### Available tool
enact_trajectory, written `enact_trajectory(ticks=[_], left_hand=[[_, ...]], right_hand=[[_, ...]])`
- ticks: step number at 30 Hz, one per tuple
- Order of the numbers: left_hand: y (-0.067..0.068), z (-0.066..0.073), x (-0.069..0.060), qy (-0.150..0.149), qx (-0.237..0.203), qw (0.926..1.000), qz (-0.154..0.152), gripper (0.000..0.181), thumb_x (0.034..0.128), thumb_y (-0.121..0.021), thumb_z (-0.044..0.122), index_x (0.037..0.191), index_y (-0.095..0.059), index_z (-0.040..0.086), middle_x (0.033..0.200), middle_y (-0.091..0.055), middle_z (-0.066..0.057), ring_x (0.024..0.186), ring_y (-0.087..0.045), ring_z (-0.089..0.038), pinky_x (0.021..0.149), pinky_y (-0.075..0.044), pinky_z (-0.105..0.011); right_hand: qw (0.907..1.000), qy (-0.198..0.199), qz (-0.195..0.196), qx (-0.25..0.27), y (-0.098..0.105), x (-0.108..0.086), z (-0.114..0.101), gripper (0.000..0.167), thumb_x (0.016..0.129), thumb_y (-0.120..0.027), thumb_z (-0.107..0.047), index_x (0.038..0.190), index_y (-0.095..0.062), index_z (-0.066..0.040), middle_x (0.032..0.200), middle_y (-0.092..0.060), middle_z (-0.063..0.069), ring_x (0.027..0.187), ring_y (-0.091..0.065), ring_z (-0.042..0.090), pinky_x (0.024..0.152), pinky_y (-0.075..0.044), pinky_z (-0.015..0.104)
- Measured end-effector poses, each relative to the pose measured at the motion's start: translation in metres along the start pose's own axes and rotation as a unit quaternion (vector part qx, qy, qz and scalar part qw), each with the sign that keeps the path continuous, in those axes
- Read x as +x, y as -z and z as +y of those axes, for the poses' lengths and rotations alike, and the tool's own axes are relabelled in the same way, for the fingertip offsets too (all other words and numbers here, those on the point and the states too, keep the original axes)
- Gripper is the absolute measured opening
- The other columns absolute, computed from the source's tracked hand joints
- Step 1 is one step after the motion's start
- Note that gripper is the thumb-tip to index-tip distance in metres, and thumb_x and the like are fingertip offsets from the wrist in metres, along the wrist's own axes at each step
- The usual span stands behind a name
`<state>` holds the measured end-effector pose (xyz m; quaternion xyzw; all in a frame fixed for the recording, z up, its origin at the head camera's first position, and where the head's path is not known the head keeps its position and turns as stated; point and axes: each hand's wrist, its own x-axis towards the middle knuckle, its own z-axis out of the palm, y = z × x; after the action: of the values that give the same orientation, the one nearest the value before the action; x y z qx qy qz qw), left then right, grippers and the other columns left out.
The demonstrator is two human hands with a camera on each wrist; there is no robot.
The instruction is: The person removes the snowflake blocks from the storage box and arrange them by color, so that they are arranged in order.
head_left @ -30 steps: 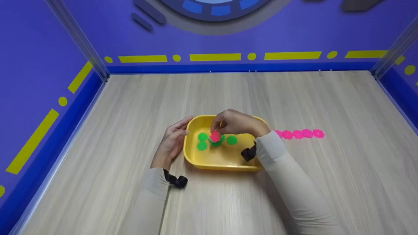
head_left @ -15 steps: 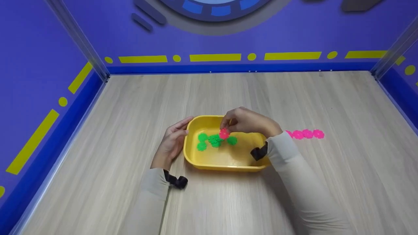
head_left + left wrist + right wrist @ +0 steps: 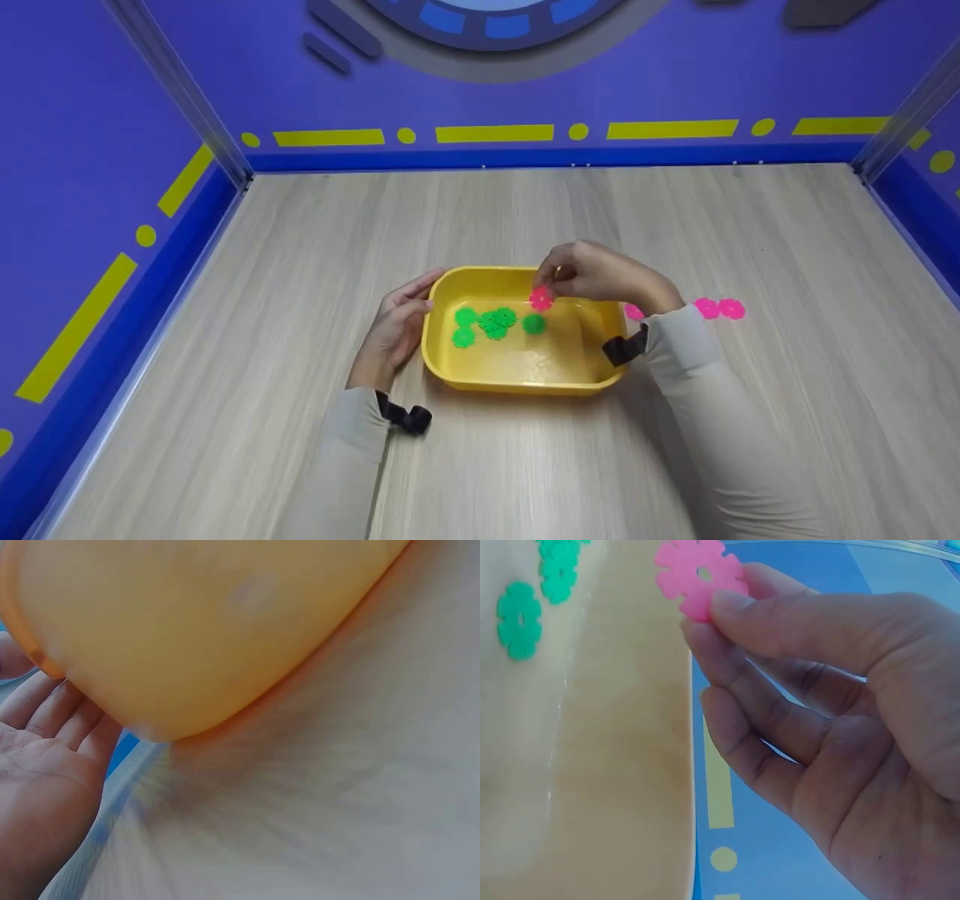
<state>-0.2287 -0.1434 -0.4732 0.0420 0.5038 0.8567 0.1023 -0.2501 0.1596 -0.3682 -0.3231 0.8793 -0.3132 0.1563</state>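
A yellow plastic tub (image 3: 510,367) stands on the table, with several green snowflake discs (image 3: 463,337) lying inside, some overlapping. My left hand (image 3: 394,326) holds the tub's left end, thumb at the rim and fingers along the outer wall; the left wrist view shows that wall (image 3: 187,637) partly hiding the fingers. Over the tub's back part, my right hand (image 3: 604,274) pinches a pink snowflake disc (image 3: 541,298) between thumb and fingertips. The right wrist view shows this notched disc (image 3: 682,574) upright, apart from the green ones (image 3: 519,621).
Pink snowflake discs (image 3: 731,308) lie in a row on the wooden table (image 3: 480,465) right of the tub, partly hidden by my right wrist. Blue-purple walls (image 3: 510,97) with yellow marks border the table's back and sides.
My right hand has moved rightward and slightly back with the pink disc, from above the green pile. Left hand and tub stay put. More of the tub's right end now shows.
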Motion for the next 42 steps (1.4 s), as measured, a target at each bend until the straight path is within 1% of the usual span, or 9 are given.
enact_trajectory(ticks=[6,14,20,23,28,36,42], left_hand=[[0.0,0.0,0.0,-0.001,0.001,1.0,0.003,0.059,0.0796,-0.048,-0.012,0.138,-0.041,-0.013,0.139,-0.052,-0.018,0.122,-0.054,-0.018,0.102,-0.045,-0.026],[0.0,0.0,0.0,-0.004,0.005,1.0,0.003,0.059,0.0797,-0.048,-0.012,0.138,-0.04,-0.013,0.142,-0.049,-0.02,0.123,-0.053,-0.019,0.101,-0.045,-0.026],[0.0,-0.001,0.0,-0.007,0.012,0.9999,0.0,0.059,0.0797,-0.048,-0.012,0.138,-0.04,-0.014,0.14,-0.051,-0.019,0.123,-0.053,-0.018,0.101,-0.045,-0.026],[0.0,-0.001,0.001,-0.006,0.004,1.0,-0.007,0.059,0.0805,-0.048,-0.011,0.139,-0.04,-0.013,0.137,-0.054,-0.016,0.121,-0.055,-0.018,0.1,-0.046,-0.026],[0.002,-0.002,0.001,-0.001,-0.008,0.9999,-0.014,0.059,0.0809,-0.048,-0.011,0.14,-0.039,-0.013,0.137,-0.054,-0.015,0.123,-0.054,-0.019,0.102,-0.045,-0.027],[0.001,-0.002,0.0,-0.006,-0.01,0.9999,-0.012,0.059,0.0802,-0.046,-0.012,0.139,-0.039,-0.014,0.136,-0.055,-0.015,0.123,-0.054,-0.019,0.103,-0.044,-0.027],[0.001,-0.001,0.0,-0.006,-0.009,0.9999,-0.006,0.059,0.0802,-0.047,-0.012,0.139,-0.04,-0.014,0.136,-0.055,-0.016,0.122,-0.054,-0.019,0.103,-0.044,-0.027]], right_hand=[[0.9998,-0.013,0.014,-0.01,0.005,-0.008,0.003,0.016,0.086,-0.067,-0.004,0.101,-0.073,-0.008,0.096,-0.069,0.006,0.087,-0.067,0.02,0.081,-0.058,0.034],[0.999,-0.032,0.027,-0.017,0.009,-0.016,0.01,0.018,0.086,-0.067,-0.003,0.102,-0.073,-0.009,0.099,-0.069,0.005,0.09,-0.065,0.021,0.084,-0.057,0.037],[0.9985,-0.027,0.041,-0.022,0.011,-0.022,0.017,0.018,0.085,-0.068,-0.001,0.1,-0.074,-0.009,0.098,-0.069,0.005,0.089,-0.065,0.02,0.082,-0.057,0.036],[0.9982,-0.024,0.049,-0.024,0.012,-0.026,0.021,0.017,0.086,-0.067,-0.001,0.099,-0.074,-0.009,0.096,-0.069,0.004,0.089,-0.064,0.019,0.081,-0.057,0.035],[0.9977,-0.034,0.057,-0.016,0.014,-0.032,0.027,0.017,0.087,-0.065,-0.001,0.099,-0.074,-0.01,0.097,-0.07,0.004,0.09,-0.064,0.02,0.082,-0.057,0.036],[0.9965,-0.055,0.062,0.002,0.017,-0.042,0.035,0.019,0.088,-0.063,0.001,0.102,-0.073,-0.008,0.099,-0.07,0.006,0.092,-0.066,0.022,0.084,-0.057,0.038],[0.9951,-0.074,0.067,0.004,0.021,-0.047,0.039,0.021,0.087,-0.064,0.001,0.104,-0.072,-0.008,0.103,-0.07,0.007,0.097,-0.066,0.024,0.087,-0.056,0.04]])
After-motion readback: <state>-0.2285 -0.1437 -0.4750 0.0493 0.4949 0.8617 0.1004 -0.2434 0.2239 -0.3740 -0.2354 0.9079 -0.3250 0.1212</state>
